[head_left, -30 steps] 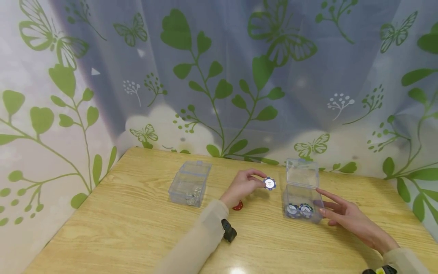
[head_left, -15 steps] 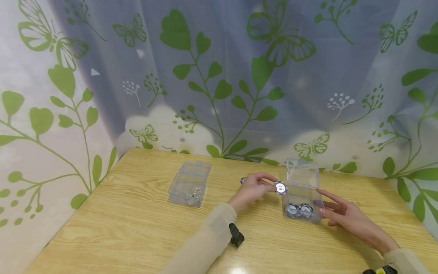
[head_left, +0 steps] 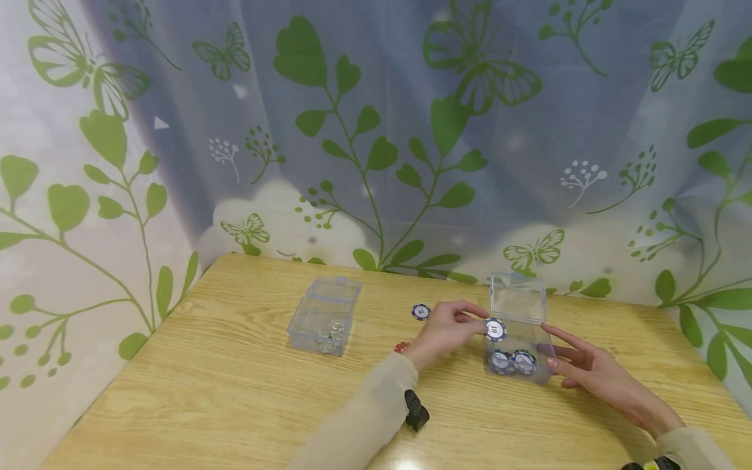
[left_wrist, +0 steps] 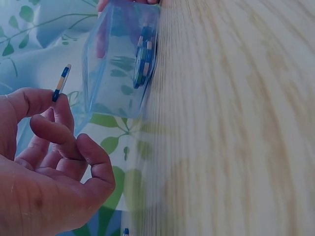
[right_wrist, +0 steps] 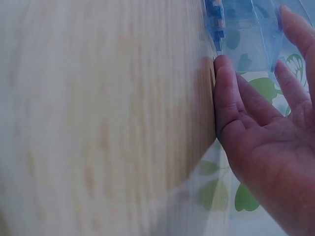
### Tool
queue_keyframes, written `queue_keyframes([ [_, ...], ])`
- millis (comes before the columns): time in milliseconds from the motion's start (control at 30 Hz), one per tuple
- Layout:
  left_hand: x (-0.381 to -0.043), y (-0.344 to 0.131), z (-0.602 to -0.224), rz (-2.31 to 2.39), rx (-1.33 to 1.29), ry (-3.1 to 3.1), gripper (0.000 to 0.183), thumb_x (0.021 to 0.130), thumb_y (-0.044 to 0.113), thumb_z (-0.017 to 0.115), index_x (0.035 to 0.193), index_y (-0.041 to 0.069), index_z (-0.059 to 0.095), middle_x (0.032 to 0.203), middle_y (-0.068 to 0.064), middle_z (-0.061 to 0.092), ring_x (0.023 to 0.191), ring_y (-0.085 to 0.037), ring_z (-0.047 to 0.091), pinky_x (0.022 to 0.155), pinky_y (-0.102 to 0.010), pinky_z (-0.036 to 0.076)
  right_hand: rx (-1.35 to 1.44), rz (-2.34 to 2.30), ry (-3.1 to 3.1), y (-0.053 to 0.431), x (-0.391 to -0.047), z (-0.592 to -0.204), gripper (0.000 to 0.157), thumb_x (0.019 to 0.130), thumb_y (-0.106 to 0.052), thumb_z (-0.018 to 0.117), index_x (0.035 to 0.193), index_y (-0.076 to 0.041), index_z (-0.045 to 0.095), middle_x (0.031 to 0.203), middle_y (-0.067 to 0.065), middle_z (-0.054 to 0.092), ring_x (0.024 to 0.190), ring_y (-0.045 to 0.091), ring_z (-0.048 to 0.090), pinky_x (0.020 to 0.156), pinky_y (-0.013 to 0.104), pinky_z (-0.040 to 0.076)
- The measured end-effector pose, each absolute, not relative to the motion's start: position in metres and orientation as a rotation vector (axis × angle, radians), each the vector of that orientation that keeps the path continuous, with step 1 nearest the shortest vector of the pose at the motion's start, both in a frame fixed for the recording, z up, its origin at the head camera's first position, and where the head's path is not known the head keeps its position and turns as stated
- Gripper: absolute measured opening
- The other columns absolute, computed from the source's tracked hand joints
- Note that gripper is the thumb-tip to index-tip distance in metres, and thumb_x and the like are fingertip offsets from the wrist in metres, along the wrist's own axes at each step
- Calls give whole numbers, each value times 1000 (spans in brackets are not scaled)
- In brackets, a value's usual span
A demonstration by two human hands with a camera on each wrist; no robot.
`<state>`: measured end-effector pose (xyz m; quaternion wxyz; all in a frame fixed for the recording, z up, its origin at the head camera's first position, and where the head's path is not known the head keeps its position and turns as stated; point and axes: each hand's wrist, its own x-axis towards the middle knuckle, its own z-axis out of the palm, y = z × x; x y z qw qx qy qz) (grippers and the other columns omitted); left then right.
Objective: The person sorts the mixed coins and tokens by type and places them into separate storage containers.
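Observation:
Between thumb and index finger, my left hand (head_left: 443,334) pinches a blue-and-white poker chip (head_left: 495,329) marked 10. In the head view this chip overlaps the left side of an open clear plastic box (head_left: 518,299); the left wrist view shows the chip (left_wrist: 61,82) raised off the table, edge-on. Inside that box lie several blue poker chips (head_left: 523,360). My right hand (head_left: 608,385) touches the box's right side with extended fingers and thumb. Seen from the right wrist, the hand (right_wrist: 275,130) lies along the table beside the box (right_wrist: 253,29).
Another blue-and-white chip (head_left: 421,312) lies on the wooden table (head_left: 235,372) behind my left wrist. A red chip (head_left: 402,347) is partly covered by that wrist. Further left stands a second open clear box (head_left: 311,320) with shiny small pieces. A patterned curtain (head_left: 376,196) hangs behind.
My left hand has moved right with the pinched chip, from above the table to the right box's left side. This uncovers the blue chip on the table. My right hand stays put.

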<state>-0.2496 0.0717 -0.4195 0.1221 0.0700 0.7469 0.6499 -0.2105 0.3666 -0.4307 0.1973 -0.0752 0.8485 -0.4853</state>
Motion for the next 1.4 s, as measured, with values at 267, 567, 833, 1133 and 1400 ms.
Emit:
queue_keyframes([
  [267,-247,82,-417,1842,252,2226,15,89,17,78,97,29,78,88,9,71,76,-9,61,60,-27,43,-212,-1366,2371,368,-211,-431,72,108,-30,54,166,-17,13,162,37,24,121,25,65,85,35,58],
  [567,-246,96,-414,1768,315,2317,14,89,20,79,98,29,78,91,11,71,80,-3,62,69,-25,49,-231,-1371,2375,368,-211,-433,70,108,-29,53,166,-18,14,163,36,25,116,15,64,84,35,58],
  [833,-247,107,-416,1722,351,2363,13,89,19,78,98,29,77,88,12,69,78,-2,61,68,-24,50,-242,-1394,2367,369,-211,-433,70,108,-29,53,166,-18,15,163,34,27,111,2,65,85,34,58],
  [1133,-247,113,-415,1676,377,2405,11,91,20,76,96,30,78,87,12,70,74,-3,61,62,-25,49,-218,-1370,2356,368,-212,-431,71,108,-31,53,166,-19,13,163,35,24,117,13,65,86,35,58],
  [1400,-245,114,-415,1681,384,2391,8,93,21,75,100,24,78,86,11,71,72,-3,62,62,-25,50,-197,-1359,2354,367,-210,-429,72,107,-33,54,166,-20,14,163,34,26,119,16,64,88,34,58],
])
